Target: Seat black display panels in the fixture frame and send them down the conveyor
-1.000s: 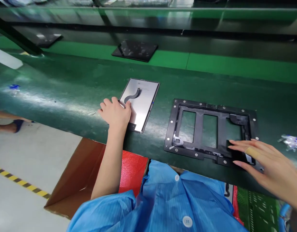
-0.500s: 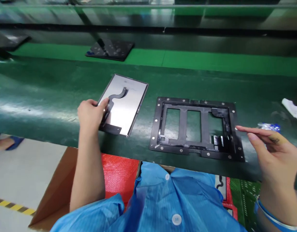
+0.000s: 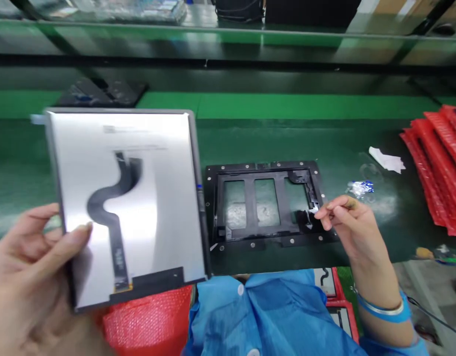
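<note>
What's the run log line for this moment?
left hand: holding display panel | right hand: at right edge of black frame | black frame: on green bench

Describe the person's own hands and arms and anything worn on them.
The left hand and right hand are ungloved. A thin silvery bangle and a bright blue band circle the right wrist; a blue cloth sleeve shows higher on that arm.

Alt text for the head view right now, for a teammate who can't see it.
The left hand holds up a silver-backed panel with a curved dark ribbon cable, above a green workbench. The right hand is pinched at the right end of a black, open-windowed frame; whether it grips anything is unclear. Red packs lie far right.
</note>
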`<state>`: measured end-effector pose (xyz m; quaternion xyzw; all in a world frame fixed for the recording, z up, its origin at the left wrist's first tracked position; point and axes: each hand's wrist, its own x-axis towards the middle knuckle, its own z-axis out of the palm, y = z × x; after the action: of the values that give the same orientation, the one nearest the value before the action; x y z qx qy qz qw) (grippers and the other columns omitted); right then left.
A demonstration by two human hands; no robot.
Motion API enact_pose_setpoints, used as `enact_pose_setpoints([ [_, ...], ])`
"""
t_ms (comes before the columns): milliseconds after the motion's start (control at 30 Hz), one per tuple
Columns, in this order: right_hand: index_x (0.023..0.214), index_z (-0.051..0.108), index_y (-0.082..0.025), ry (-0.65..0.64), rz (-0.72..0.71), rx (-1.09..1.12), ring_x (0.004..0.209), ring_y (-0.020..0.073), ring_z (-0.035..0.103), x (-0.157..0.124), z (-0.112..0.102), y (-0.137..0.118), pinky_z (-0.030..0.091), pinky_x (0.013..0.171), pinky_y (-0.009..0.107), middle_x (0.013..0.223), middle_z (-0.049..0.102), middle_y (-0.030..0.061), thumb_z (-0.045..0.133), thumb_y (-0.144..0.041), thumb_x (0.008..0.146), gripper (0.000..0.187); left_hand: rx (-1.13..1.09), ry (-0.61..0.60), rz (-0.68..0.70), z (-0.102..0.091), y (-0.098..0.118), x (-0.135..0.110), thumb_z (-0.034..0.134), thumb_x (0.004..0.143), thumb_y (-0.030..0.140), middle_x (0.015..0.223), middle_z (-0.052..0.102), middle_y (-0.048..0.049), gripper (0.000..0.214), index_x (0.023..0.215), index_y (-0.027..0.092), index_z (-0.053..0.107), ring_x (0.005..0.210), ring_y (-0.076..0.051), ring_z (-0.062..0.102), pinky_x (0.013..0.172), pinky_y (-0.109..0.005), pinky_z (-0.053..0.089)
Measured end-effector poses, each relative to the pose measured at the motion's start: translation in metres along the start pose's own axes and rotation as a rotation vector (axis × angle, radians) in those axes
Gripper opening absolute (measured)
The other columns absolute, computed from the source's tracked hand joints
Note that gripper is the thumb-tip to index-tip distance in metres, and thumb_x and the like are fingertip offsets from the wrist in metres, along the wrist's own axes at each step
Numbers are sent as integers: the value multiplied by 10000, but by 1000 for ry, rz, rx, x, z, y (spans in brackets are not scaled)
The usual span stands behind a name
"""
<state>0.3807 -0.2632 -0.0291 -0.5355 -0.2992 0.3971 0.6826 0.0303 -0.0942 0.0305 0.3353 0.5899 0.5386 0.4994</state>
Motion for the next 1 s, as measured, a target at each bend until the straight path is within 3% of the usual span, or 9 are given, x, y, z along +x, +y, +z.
enact_pose_setpoints([
  [100,771,720,-227,-22,-1,-23,526,135,576,-3,3,-1,494,502,234,741,713,50,791,-363,829,164,40,-195,38,32,-10,-26,790,432,59,551,695,76,514,908,208,666,336,-101,558,327,-145,466],
  [267,873,711,-221,-76,-67,-300,638,149,630,-9,19,-7,512,578,244,798,720,37,712,-272,869,52,23,-310,-70,66,-22,-61,843,552,163,635,742,50,465,955,244,626,394,-136,622,388,-186,534],
  [500,1010,640,-208,-161,-400,-877,665,127,594,-3,53,-9,480,630,239,815,663,-12,588,-159,924,112,49,-359,-50,74,-24,-80,860,612,234,656,749,29,412,965,247,647,418,-160,640,376,-202,527],
  [700,994,569,-197,-67,-561,-1045,632,118,566,2,56,0,438,602,236,790,628,-11,514,-153,975,73,75,-335,-15,74,-24,-87,827,619,202,627,726,69,345,917,270,669,366,-114,577,353,-177,498],
  [867,892,511,-215,-103,-466,-1048,625,123,573,4,55,-1,398,577,250,753,624,-25,475,-143,966,109,98,-350,-43,79,-29,-85,884,534,212,581,694,89,436,908,283,670,362,-117,571,343,-164,469],
  [1000,875,477,-228,-232,-233,-719,604,132,586,6,42,-7,434,590,249,693,611,-31,440,-199,953,91,114,-334,-48,72,-32,-69,913,446,189,594,702,99,535,912,286,668,358,-122,571,325,-165,440],
])
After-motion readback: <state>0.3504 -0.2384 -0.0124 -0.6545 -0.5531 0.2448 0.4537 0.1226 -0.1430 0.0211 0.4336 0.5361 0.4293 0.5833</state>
